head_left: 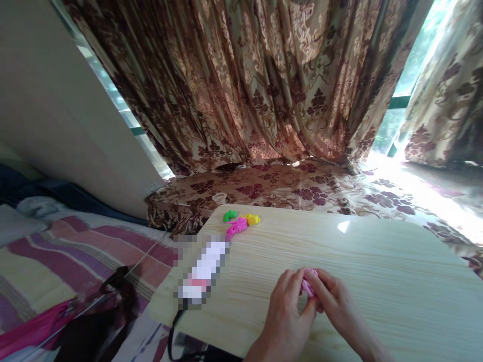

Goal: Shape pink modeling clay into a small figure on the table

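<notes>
Both hands meet over the near part of a pale wooden table. Between their fingertips is a lump of pink modelling clay. My left hand curls round it from the left, thumb beneath. From the right, my right hand pinches the same lump, its fingers partly covering it. Farther back on the table lie three soft-looking pieces close together: a green one, a bright pink one and a yellow one.
A blurred-out white device with a black cord lies at the table's left edge. Left of it is a bed with a striped cover. Patterned curtains hang behind a cloth-covered ledge.
</notes>
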The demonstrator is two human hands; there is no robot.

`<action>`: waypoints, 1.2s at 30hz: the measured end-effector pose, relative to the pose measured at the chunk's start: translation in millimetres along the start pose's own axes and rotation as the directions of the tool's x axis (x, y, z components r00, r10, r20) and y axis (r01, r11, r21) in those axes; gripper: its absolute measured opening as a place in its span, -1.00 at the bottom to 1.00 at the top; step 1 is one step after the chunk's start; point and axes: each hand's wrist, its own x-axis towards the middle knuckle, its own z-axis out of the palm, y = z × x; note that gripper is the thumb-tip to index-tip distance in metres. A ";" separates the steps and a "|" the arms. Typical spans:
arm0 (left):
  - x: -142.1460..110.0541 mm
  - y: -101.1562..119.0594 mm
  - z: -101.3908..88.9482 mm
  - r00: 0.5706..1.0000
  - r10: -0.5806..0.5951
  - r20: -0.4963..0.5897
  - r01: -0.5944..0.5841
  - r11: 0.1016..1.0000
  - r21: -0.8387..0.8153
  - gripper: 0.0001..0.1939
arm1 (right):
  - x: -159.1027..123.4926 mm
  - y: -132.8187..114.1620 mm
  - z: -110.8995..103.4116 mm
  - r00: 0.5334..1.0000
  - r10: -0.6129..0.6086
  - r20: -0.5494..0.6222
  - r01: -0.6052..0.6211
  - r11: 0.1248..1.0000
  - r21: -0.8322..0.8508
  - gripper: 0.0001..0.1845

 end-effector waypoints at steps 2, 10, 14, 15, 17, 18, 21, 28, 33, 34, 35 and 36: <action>-0.9 -1.4 -0.6 0.999 -0.036 0.008 0.036 0.999 -0.022 -0.72 | -0.4 3.9 -4.5 1.000 0.016 0.005 -0.015 0.999 -0.031 -0.57; 10.5 -11.9 -7.2 0.945 -0.296 0.137 0.321 0.772 -0.548 -0.70 | -10.9 6.2 -15.0 0.984 -0.162 0.080 0.179 0.943 -0.282 -0.60; 9.7 -13.6 -0.2 0.924 -0.324 0.202 0.377 0.685 -0.624 -0.63 | -12.8 3.5 -5.3 0.975 -0.220 0.028 0.219 0.930 -0.296 -0.77; 8.8 -13.5 2.1 0.927 -0.318 0.200 0.372 0.698 -0.612 -0.60 | -12.7 3.2 -3.8 0.974 -0.224 0.003 0.215 0.929 -0.301 -0.75; 7.8 -13.3 6.4 0.927 -0.306 0.217 0.374 0.718 -0.587 -0.53 | -12.2 3.8 -2.7 0.970 -0.237 -0.060 0.207 0.925 -0.319 -0.72; 7.8 -13.3 8.1 0.919 -0.306 0.250 0.395 0.705 -0.589 -0.48 | -11.8 4.8 -3.1 0.967 -0.241 -0.084 0.200 0.921 -0.333 -0.71; 9.9 -13.2 9.3 0.866 -0.322 0.383 0.501 0.560 -0.660 -0.45 | -10.7 9.6 -8.2 0.971 -0.234 -0.044 0.199 0.901 -0.385 -0.73; 12.8 -6.3 -3.0 0.887 -0.308 0.344 0.458 0.496 -0.738 -0.65 | -12.8 12.6 -16.2 0.920 -0.365 0.145 0.390 0.804 -0.450 -0.75; 8.4 -10.9 7.7 0.888 -0.398 0.230 0.439 0.588 -0.680 -0.56 | -15.5 0.7 -1.8 0.891 -0.452 0.034 0.409 0.770 -0.490 -0.79; 7.4 -12.8 9.9 0.882 -0.413 0.227 0.451 0.598 -0.663 -0.54 | -15.3 -0.1 -1.8 0.888 -0.457 0.041 0.415 0.762 -0.497 -0.76; 6.8 -14.6 11.3 0.880 -0.414 0.231 0.457 0.609 -0.648 -0.52 | -15.0 0.3 -3.3 0.888 -0.457 0.057 0.421 0.755 -0.502 -0.74; 6.4 -16.1 11.5 0.884 -0.405 0.233 0.454 0.625 -0.635 -0.50 | -14.6 1.6 -6.1 0.888 -0.453 0.071 0.424 0.752 -0.505 -0.74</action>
